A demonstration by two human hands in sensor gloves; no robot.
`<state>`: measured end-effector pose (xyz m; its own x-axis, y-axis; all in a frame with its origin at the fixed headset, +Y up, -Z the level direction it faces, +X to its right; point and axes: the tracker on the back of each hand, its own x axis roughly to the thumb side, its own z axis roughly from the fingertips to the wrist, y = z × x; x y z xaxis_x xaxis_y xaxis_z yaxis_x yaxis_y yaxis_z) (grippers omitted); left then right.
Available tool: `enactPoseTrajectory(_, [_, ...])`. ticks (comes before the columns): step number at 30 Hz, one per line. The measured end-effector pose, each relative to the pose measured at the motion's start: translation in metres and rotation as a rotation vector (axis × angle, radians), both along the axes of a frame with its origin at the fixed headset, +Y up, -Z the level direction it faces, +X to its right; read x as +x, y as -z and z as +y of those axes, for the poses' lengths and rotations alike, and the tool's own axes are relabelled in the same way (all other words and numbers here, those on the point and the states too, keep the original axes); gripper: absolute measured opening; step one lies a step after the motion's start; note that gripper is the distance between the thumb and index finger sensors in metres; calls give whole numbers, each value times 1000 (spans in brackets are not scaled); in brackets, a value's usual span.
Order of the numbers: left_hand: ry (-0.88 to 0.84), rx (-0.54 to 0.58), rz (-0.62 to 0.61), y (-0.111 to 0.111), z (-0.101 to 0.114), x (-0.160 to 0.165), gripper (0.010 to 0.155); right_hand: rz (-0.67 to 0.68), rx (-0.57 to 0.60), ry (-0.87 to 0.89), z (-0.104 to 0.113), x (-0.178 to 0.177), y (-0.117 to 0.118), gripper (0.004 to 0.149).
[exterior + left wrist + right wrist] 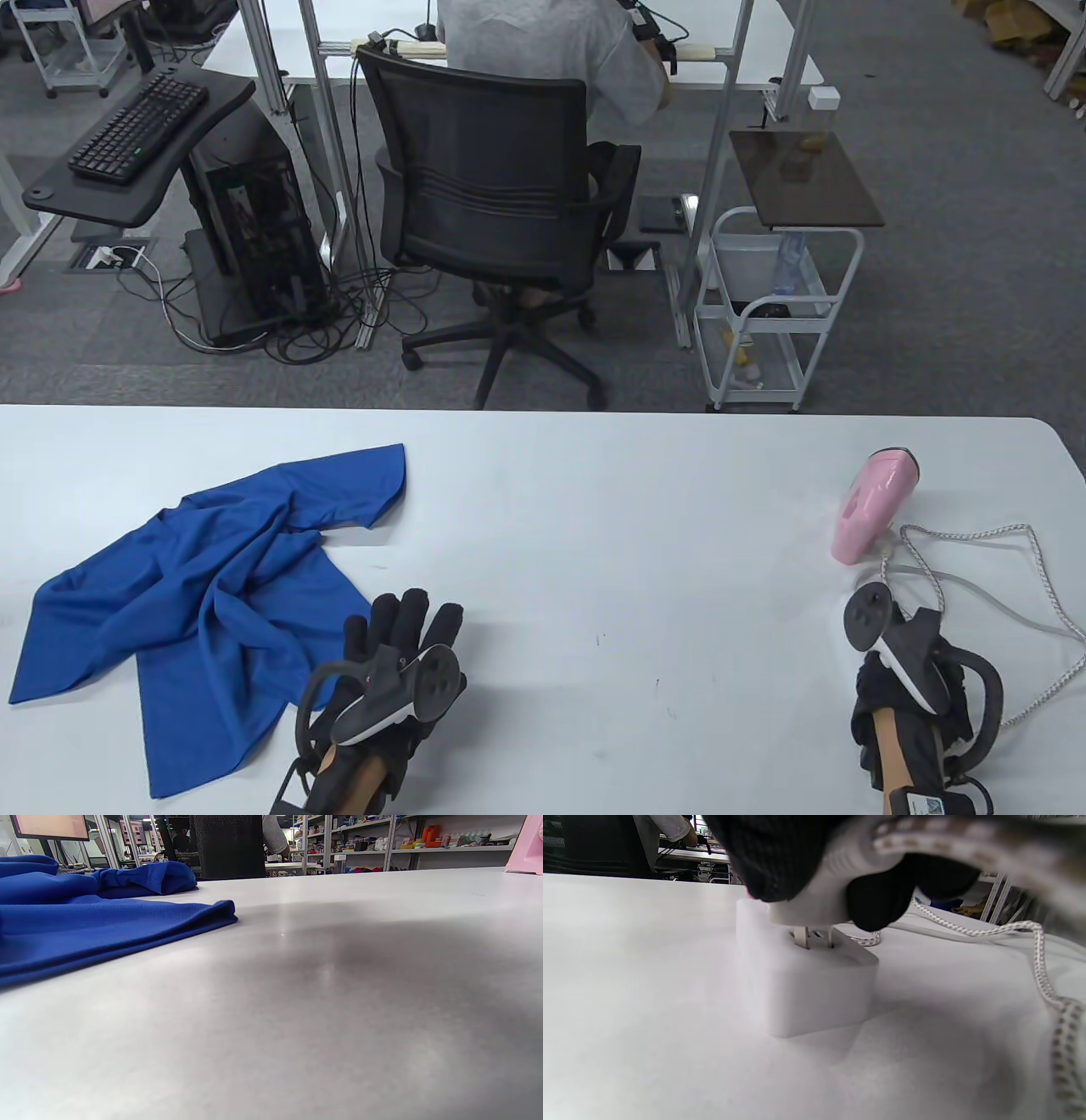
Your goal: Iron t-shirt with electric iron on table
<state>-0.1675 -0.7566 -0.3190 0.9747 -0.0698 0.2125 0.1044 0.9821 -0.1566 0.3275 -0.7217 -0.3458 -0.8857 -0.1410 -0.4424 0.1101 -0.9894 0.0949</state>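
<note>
A crumpled blue t-shirt [212, 586] lies on the left of the white table [594, 526]; the left wrist view shows its hem [85, 925] close by. My left hand [405, 624] rests flat on the table just right of the shirt, fingers straight, holding nothing. A pink iron [874, 505] lies at the right, and its edge shows in the left wrist view [528, 849]. Nearer than the iron, my right hand [899, 671] grips a white plug [814, 906]. The plug's prongs sit partly in a white socket block [806, 984].
The iron's braided cord [1018, 543] loops over the table's right end, and runs past the socket block [1043, 980]. Beyond the far table edge are an office chair [492, 195] with a seated person and a white cart [772, 323].
</note>
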Motion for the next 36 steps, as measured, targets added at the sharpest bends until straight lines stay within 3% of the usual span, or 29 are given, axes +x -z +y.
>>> enactPoseTrajectory(9, [-13, -2, 1, 0, 1, -1, 77, -52, 56, 101, -2, 10, -4, 50])
enactPoseTrajectory(10, [-13, -2, -1, 0, 1, -1, 77, -92, -26, 165, -12, 20, -4, 51])
enactPoseTrajectory(11, [-13, -2, -2, -1, 0, -1, 77, -44, 73, 161, -7, 20, -7, 51])
enactPoseTrajectory(21, [-16, -14, 0, 0, -1, -1, 77, -52, 13, 165, -7, 17, -4, 49])
enactPoseTrajectory(28, [-2, -32, -7, 1, -4, 1, 77, -26, -49, 154, -21, 16, 0, 68])
enactPoseTrajectory(36, [1, -26, -6, 1, -3, 0, 77, -42, -71, 184, -31, 12, 4, 66])
